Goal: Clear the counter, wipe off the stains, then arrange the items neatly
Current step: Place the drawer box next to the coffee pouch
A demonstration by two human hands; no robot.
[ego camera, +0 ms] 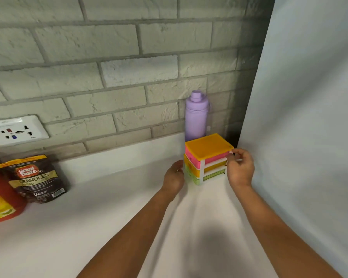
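My left hand [174,175] and right hand [240,169] press against opposite sides of a small colourful drawer organiser [206,158] — fingers curled around it. It stands on the white counter [109,207], in the corner — just before a purple bottle [196,117].

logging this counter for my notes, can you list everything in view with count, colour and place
mini drawer organiser: 1, orange top with pink, yellow and green drawers, back right of counter
water bottle: 1, lilac, behind the organiser against the wall
coffee granules pouch: 1, dark brown, left, near the wall
red container: 1, red with yellow label, far left edge, partly cut off
wall socket: 1, white, brick wall at left
counter: 1, white
left hand: 1, at organiser's left side
right hand: 1, at organiser's right side
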